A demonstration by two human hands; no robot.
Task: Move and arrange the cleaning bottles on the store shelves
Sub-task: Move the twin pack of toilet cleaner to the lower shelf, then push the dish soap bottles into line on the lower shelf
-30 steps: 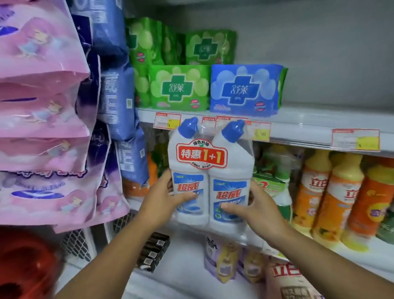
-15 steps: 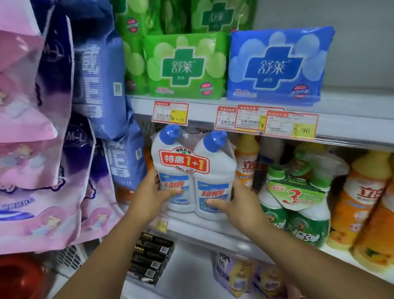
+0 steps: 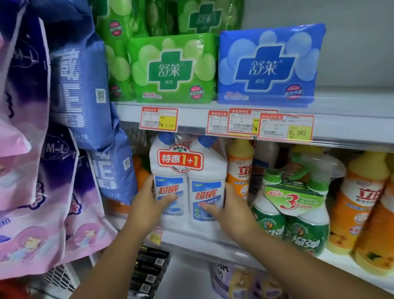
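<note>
A twin pack of white cleaner bottles (image 3: 186, 173) with blue caps and a red "1+1" label stands upright at the left end of the middle shelf (image 3: 202, 238). My left hand (image 3: 146, 207) grips its left side. My right hand (image 3: 230, 209) grips its lower right side. The blue caps sit partly tucked under the upper shelf's edge. Right of the pack stands an orange and white bottle (image 3: 240, 168), then a shrink-wrapped pack of green spray bottles (image 3: 295, 214).
Orange detergent bottles (image 3: 371, 205) fill the shelf's right side. Green (image 3: 174, 70) and blue pad packs (image 3: 267, 66) lie on the upper shelf above price tags (image 3: 158, 118). Pink and blue bags (image 3: 12, 147) hang at left. Black boxes (image 3: 149, 272) lie on the lower shelf.
Both hands have pushed the twin pack further back onto the middle shelf, its caps now under the upper shelf's edge. The camera has moved closer.
</note>
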